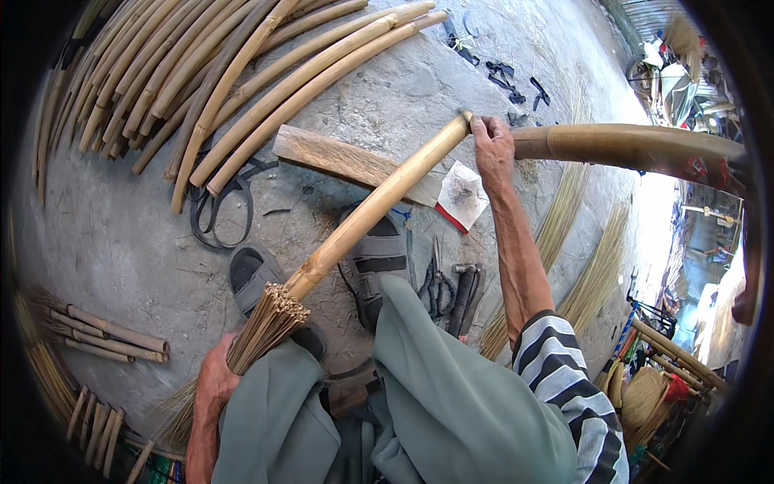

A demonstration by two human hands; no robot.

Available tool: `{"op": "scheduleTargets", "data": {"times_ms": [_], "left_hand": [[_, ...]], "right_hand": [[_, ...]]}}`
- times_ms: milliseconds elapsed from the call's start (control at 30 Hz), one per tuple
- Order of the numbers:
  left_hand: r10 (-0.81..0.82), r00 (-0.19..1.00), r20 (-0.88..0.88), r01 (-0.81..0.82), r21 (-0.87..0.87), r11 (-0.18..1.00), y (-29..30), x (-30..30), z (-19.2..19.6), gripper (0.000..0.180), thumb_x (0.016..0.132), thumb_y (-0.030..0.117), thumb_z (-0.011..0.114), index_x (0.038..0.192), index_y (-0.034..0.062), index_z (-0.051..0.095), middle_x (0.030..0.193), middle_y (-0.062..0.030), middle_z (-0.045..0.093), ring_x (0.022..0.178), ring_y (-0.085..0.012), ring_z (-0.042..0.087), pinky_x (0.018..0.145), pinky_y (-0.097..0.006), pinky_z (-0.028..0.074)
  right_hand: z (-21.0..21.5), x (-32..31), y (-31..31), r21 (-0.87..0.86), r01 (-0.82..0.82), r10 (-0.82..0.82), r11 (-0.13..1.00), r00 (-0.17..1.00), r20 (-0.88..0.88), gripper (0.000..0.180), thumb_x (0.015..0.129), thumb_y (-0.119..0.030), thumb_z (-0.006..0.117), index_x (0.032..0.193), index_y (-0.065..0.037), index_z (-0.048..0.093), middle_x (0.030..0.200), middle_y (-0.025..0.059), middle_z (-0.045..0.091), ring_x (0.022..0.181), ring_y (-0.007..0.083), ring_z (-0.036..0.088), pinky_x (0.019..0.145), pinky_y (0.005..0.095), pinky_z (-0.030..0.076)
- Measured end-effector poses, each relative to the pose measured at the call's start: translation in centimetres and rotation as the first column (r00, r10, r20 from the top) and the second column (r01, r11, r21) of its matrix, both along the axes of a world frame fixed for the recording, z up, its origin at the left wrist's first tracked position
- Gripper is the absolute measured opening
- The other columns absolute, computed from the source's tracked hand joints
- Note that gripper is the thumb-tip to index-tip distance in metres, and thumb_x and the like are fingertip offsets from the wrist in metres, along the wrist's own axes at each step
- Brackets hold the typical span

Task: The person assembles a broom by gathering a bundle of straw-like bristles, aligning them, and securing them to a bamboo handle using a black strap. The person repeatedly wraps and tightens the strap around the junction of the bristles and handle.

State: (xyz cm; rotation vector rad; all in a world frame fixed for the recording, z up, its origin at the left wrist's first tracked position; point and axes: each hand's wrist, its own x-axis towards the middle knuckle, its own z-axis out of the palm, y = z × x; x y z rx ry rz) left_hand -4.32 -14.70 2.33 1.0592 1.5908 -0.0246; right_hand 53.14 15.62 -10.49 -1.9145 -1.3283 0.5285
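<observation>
Snugly, right hand (493, 157) tight round smooth bamboo pole (379, 203), left hand (216, 373) round bristly stalk bundle (268, 324).

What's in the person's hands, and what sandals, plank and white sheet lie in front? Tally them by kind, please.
Held pole: 1
Held bristle bundle: 1
Sandals: 2
Plank: 1
White sheet: 1
Total: 6

Striped sleeve (556, 375), grey-green trousers (451, 371), grey sandals (380, 248).
</observation>
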Motion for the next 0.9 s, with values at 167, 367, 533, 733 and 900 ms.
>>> {"op": "scheduleTargets", "data": {"times_ms": [167,367,533,733,900], "left_hand": [[0.109,0.991,0.078,-0.108,-0.009,0.994,-0.3,-0.1,-0.7,0.073,0.080,0.032,0.097,0.140,0.0010,0.071,0.125,-0.0226,0.081,0.118,-0.0289,0.078,0.103,-0.042,0.058],[0.093,0.966,0.242,-0.089,-0.028,0.996,0.6,-0.2,-1.4,0.066,0.083,0.030,0.096,0.138,0.0018,0.072,0.124,-0.0211,0.082,0.117,-0.0265,0.077,0.104,-0.041,0.057],[-0.007,1.000,-0.014,0.008,0.078,0.997,3.6,4.6,2.0,0.065,0.081,0.024,0.091,0.141,0.0062,0.069,0.123,-0.0251,0.080,0.119,-0.0405,0.078,0.102,-0.047,0.059],[-0.141,0.982,-0.128,0.168,0.226,0.960,10.1,12.2,-0.2,0.071,0.077,0.019,0.084,0.144,0.0070,0.063,0.119,-0.0277,0.079,0.119,-0.0515,0.073,0.099,-0.057,0.057],[-0.142,0.975,-0.169,0.186,0.278,0.942,11.0,13.2,-1.9,0.072,0.076,0.021,0.086,0.144,0.0071,0.063,0.120,-0.0277,0.079,0.119,-0.0511,0.073,0.102,-0.059,0.057]], "right_hand": [[-0.5,-2.1,1.2,-0.137,0.116,-0.177,0.984,0.759,-0.627,0.034,0.108,-0.026,0.081,0.128,-0.002,0.065,0.111,0.0137,0.077,0.096,0.0225,0.074,0.088,0.0398,0.063],[0.9,-4.2,2.4,-0.317,-0.025,-0.312,0.948,0.107,-0.944,0.031,0.103,-0.008,0.078,0.127,0.003,0.062,0.120,0.0206,0.077,0.105,0.0331,0.079,0.097,0.0508,0.068],[5.2,-8.0,-0.5,-0.179,0.111,-0.183,0.978,0.027,-0.983,0.043,0.102,-0.007,0.079,0.137,0.003,0.058,0.122,0.0200,0.075,0.109,0.0330,0.077,0.104,0.0521,0.065],[6.4,-16.3,-10.2,-0.234,-0.108,-0.238,0.966,-0.028,-0.971,0.042,0.109,-0.018,0.069,0.144,0.002,0.059,0.131,0.0211,0.075,0.124,0.0368,0.074,0.115,0.0549,0.059],[3.6,-18.6,-13.4,-0.195,-0.147,-0.242,0.970,-0.458,-0.855,0.044,0.115,-0.024,0.054,0.149,0.004,0.061,0.142,0.0242,0.072,0.131,0.0382,0.071,0.123,0.0552,0.053]]}}
